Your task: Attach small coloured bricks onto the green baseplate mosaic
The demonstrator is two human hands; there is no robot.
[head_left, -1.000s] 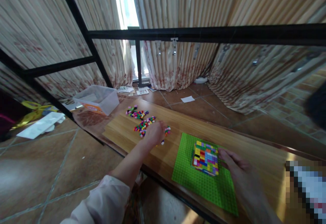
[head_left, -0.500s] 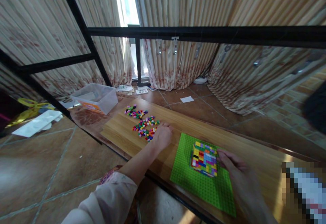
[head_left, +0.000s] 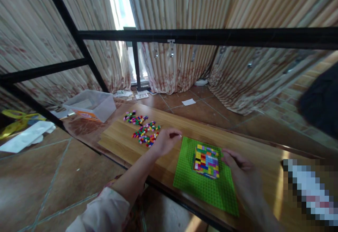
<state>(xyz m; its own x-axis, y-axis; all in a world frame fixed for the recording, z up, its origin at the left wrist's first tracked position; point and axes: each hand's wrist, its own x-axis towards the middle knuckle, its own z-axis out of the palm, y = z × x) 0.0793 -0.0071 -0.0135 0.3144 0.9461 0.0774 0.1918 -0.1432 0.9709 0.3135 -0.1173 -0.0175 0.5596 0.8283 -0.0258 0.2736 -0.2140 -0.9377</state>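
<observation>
A green studded baseplate (head_left: 185,175) lies on the wooden table. On it stands a low block of toy bricks (head_left: 206,161) in many colours. My left hand (head_left: 167,142) is above the table between the baseplate and a pile of loose toy bricks (head_left: 145,130). Its fingertips are pinched together near the baseplate's far left corner, and what they hold is too small to name. At the block's right side is my right hand (head_left: 244,172), thumb and fingers closed together. Whether they touch the block or hold a brick, I cannot tell.
The narrow wooden table (head_left: 118,133) runs left to right, with a clear plastic bin (head_left: 105,108) past its left end. A black metal rail (head_left: 198,36) crosses above, in front of curtains (head_left: 163,10). A blurred-out object (head_left: 308,189) lies at the right.
My left hand has moved right, away from the loose bricks towards the baseplate, fingertips pinched. My right hand stays beside the brick block. The whole view has shifted slightly.
</observation>
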